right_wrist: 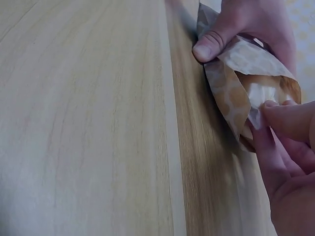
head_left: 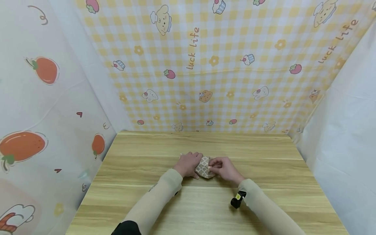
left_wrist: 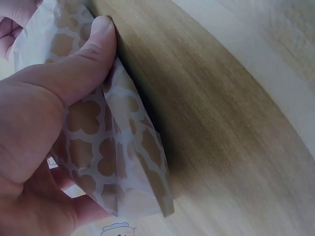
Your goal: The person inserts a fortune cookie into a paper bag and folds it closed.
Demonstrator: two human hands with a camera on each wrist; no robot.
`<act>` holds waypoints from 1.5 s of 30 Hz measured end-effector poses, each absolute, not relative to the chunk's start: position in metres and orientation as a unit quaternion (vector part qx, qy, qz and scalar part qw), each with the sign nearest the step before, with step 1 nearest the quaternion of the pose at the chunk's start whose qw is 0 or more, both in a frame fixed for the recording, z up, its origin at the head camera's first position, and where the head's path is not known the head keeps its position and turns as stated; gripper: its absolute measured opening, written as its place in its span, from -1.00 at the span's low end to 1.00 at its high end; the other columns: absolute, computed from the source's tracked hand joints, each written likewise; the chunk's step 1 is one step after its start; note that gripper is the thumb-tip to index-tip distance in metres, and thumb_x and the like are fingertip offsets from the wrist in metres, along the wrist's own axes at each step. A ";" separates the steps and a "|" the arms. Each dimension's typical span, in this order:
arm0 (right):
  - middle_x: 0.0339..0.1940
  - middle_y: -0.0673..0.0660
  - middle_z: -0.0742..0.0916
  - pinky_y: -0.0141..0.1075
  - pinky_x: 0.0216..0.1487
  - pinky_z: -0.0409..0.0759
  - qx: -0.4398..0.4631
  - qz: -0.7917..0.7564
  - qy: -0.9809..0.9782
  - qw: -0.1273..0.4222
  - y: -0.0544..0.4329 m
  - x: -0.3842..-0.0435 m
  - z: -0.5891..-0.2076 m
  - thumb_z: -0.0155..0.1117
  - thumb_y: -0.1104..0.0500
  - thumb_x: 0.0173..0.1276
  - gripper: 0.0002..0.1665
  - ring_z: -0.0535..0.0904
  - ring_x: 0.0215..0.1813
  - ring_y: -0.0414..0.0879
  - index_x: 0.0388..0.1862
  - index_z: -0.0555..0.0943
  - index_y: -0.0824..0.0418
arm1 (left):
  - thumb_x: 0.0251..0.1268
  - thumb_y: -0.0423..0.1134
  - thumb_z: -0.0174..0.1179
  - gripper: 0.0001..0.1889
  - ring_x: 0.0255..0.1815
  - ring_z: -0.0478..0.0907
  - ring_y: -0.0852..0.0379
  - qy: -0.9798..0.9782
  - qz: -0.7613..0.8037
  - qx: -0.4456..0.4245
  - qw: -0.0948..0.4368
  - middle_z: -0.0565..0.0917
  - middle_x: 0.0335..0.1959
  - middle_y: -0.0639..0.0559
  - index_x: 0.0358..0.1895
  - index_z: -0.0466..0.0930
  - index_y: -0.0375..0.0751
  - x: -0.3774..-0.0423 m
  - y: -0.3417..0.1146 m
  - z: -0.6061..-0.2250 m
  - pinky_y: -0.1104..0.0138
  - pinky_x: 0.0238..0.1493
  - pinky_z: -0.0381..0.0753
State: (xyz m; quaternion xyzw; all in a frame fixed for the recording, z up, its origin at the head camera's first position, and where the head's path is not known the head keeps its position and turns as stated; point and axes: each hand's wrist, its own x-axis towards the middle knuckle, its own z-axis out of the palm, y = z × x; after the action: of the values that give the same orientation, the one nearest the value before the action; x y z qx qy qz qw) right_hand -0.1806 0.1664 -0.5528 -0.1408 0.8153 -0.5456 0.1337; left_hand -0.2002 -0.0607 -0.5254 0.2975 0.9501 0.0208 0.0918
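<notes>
A paper bag [head_left: 202, 167] with a brown and white lattice pattern lies on the wooden table, its mouth towards the right. My left hand [head_left: 189, 164] grips the bag from its left side, the thumb [left_wrist: 91, 54] along the near face and the fingers behind. At the open mouth my right hand [head_left: 224, 168] pinches a small whitish, translucent piece [right_wrist: 261, 93] between thumb and fingertips. It looks like thin plastic film, but its kind is unclear. The plain brown inside of the bag shows around it; whatever lies deeper is hidden.
The wooden tabletop [head_left: 202, 209] stretches around both hands. A yellow checked cloth [head_left: 205, 81] hangs along the back edge, with white cloths at the left [head_left: 73, 81] and right [head_left: 343, 130]. A small black device [head_left: 237, 199] is strapped at the right wrist.
</notes>
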 end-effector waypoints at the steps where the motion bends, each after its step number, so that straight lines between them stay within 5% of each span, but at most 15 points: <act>1: -0.10 0.24 0.80 -0.33 -0.18 0.73 -0.136 -0.553 0.811 0.136 0.167 -0.181 -0.554 0.44 0.36 0.38 -0.83 0.76 -0.13 -0.07 -0.07 0.71 0.38 | -0.13 0.18 0.67 -0.05 0.09 0.57 -0.03 0.950 0.024 0.298 0.092 0.60 0.25 0.04 0.34 0.36 -0.04 -0.201 -0.061 -0.526 0.02 0.06 0.68; 15: 0.01 0.38 0.79 -0.33 -0.06 0.74 -0.123 -0.614 0.764 0.154 0.158 -0.189 -0.563 0.40 0.44 0.36 -0.75 0.80 -0.06 -0.04 -0.01 0.70 0.54 | -0.13 0.22 0.68 -0.01 0.03 0.59 -0.03 0.946 0.033 0.309 0.088 0.61 0.22 0.01 0.35 0.35 -0.07 -0.202 -0.063 -0.528 0.07 0.01 0.69; 34: -0.16 0.25 0.85 -0.38 -0.21 0.68 -0.116 -0.598 0.786 0.109 0.141 -0.185 -0.563 0.38 0.46 0.33 -0.81 0.72 -0.20 -0.19 -0.11 0.80 0.40 | -0.08 0.21 0.65 -0.03 0.05 0.52 -0.02 0.947 0.024 0.304 0.097 0.58 0.26 0.03 0.37 0.34 -0.06 -0.201 -0.061 -0.528 0.08 -0.08 0.67; 45: -0.05 0.34 0.82 -0.32 -0.10 0.73 -0.159 -0.608 0.764 0.149 0.143 -0.188 -0.566 0.36 0.40 0.42 -0.72 0.79 -0.06 -0.10 0.07 0.74 0.47 | -0.07 0.21 0.65 -0.05 0.03 0.52 -0.01 0.948 0.019 0.304 0.094 0.59 0.23 0.04 0.35 0.35 -0.07 -0.200 -0.061 -0.528 0.09 -0.10 0.67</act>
State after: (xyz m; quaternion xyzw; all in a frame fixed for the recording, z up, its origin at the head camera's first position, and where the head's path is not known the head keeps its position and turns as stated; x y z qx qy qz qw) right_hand -0.1885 0.1430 -0.5660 -0.1588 0.7638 -0.6076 0.1494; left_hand -0.2001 -0.0608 -0.5283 0.3038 0.9479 0.0185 0.0940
